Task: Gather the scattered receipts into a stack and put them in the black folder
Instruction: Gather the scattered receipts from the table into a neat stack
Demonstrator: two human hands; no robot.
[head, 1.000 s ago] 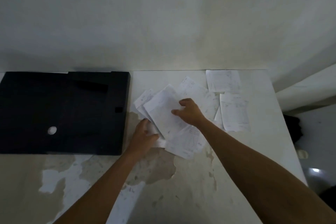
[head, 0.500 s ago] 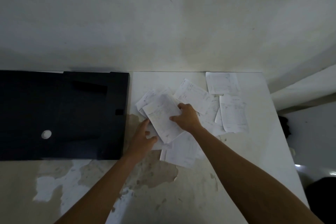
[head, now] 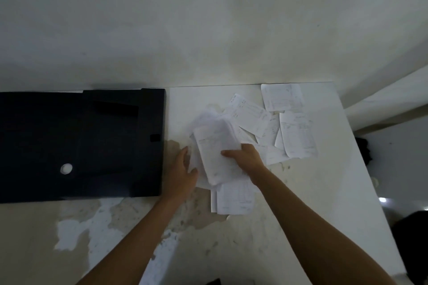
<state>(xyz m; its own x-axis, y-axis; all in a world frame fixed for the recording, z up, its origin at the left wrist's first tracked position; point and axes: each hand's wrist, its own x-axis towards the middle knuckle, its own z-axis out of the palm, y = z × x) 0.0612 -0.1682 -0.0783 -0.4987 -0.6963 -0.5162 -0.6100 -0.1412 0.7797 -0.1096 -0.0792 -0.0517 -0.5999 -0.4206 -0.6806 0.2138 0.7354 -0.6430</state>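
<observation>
right hand [head: 246, 157] pinching the receipt stack [head: 215, 148] | left hand [head: 183, 169] loose, uncurled, touching its left edge | black folder [head: 81, 146] far-left on the table [head: 301, 215] | loose receipts [head: 296, 134] near far-right corner

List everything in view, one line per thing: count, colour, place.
black folder: one, black, flat on the table's left part, against the wall.
round spot: one, white, on the folder's near left area.
stack of receipts: one bundle, white, between the hands, right of the folder.
loose receipts: several overlapping, exact count unclear, white, on the table right of the stack and just nearer than it.
table: one, white with peeled patches, across the lower view.
wall: one, off-white, behind the table.
left hand: one, touching the stack's left edge.
right hand: one, gripping the stack's right side.
</observation>
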